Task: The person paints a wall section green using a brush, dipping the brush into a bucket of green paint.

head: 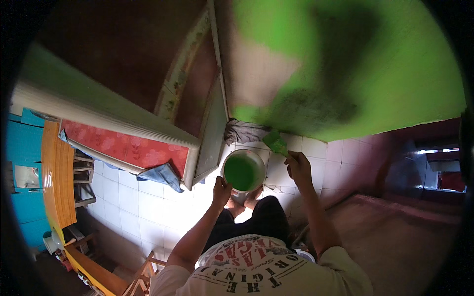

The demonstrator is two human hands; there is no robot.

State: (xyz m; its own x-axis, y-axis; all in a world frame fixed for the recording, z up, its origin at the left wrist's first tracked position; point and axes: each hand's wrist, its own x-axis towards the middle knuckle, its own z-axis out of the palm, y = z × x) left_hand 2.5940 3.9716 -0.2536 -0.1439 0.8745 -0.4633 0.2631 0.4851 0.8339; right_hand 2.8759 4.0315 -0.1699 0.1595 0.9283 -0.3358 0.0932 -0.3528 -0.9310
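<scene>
My left hand (222, 191) grips the near left rim of a white bucket (262, 166). Green paint (240, 173) lies inside it. In my right hand (299, 169) is the handle of a paintbrush (276, 142), its wide head coated in green. The brush is beyond the bucket's right side, apart from it, just before the foot of the wall. That wall (400, 81) is mostly bright green, with a bare pinkish-beige patch (259, 70) near the corner and a dark shadow across it.
A crumpled grey cloth (244, 131) lies on white floor tiles (148, 199) at the wall's foot. To the left stands a cabinet (213, 140) beside a red patterned surface (126, 144) with a blue cloth (163, 177). Farther left are a wooden table (57, 174) and stools (84, 179).
</scene>
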